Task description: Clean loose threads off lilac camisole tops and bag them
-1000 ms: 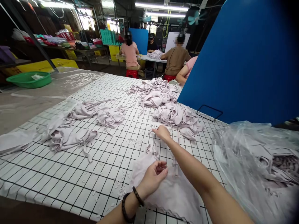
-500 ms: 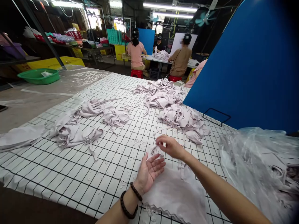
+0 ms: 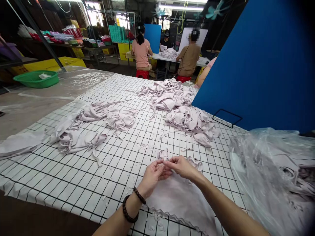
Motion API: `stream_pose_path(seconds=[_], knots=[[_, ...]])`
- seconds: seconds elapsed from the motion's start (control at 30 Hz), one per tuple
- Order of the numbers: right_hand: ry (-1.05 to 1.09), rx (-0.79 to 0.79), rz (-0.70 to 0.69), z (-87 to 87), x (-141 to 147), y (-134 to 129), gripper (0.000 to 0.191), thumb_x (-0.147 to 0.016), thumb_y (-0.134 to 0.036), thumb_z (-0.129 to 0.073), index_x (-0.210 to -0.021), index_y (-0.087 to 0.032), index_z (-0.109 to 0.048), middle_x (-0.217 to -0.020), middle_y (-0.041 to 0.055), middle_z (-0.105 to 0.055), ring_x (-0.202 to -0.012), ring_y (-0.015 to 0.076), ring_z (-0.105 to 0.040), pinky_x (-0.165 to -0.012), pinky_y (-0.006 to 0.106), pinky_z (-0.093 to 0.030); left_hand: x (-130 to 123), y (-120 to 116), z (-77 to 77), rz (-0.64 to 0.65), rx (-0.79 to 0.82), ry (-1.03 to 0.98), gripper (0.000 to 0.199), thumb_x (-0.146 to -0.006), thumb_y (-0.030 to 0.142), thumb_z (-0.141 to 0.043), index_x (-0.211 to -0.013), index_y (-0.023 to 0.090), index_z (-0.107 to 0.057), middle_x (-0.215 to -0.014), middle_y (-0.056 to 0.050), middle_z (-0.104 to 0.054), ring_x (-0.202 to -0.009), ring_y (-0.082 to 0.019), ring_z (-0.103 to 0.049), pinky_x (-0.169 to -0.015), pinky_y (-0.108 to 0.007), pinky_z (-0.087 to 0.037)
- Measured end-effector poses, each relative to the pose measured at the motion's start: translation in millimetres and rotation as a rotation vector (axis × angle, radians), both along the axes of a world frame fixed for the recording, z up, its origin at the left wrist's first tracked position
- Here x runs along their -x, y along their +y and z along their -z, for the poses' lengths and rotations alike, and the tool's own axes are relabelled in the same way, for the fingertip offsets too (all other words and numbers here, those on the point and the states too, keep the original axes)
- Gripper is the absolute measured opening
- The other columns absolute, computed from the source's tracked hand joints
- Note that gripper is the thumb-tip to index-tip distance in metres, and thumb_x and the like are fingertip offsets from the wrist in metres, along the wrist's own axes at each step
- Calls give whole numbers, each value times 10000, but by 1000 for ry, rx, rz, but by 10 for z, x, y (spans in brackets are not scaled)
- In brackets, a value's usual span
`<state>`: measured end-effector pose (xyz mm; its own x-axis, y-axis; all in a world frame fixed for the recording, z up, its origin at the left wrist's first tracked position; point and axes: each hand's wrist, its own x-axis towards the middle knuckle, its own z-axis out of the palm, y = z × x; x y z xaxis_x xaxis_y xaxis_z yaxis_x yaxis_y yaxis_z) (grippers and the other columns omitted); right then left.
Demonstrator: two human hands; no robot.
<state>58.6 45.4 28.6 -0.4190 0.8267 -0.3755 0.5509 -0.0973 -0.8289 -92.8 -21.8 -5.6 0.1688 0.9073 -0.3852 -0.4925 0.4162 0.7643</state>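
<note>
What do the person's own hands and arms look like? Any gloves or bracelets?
The left hand and right hand wear no gloves. Two dark beaded bracelets circle the left wrist. No sleeves show on the forearms.

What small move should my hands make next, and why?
Perhaps ease the right hand slightly aside: its fingers meet those of the left hand near the far edge of the spread pale cloth, hiding whether anything is pinched between them.

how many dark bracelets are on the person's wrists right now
2: the front bracelet is nearer the left hand, the rear bracelet just behind it, toward the elbow. No other shows.
</note>
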Motion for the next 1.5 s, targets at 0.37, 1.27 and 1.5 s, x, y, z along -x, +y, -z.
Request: stream_pose_path(seconds=[0.37,1.27,1.5], knots=[[201,194,174,236,-57,-45,267,-609,-392,-748,-660,-155,-636,-508,-26,-521,-436,84,-412,-375,203,-292,143,-174,-93,185,-451,1389,289,-789,369,-601,-1037,221,-585,-1042,-56,-551,-1003,-248,-458,-877,-404,-363],[74,-131,96,341,94,-422,121,-752,-272,-565,-714,-169,-616,-533,-41,-410,-508,99,-353,-469,217,-284,175,-137,59,255,-436,1443,173,-795,383,-619,-851,222,-647,-980,-35,-523,-944,-217,-438,-810,-350,-356],[-37,-374,-50,276,46,-415,141,-715,-148,-509,-585,-181,-464,-608,-12,-495,-563,107,-422,-526,224,-312,170,-133,26,284,-416,1423,166,-810,375,-593,-830,220,-648,-974,-31,-518,-943,-211,-439,-821,-352,-351]])
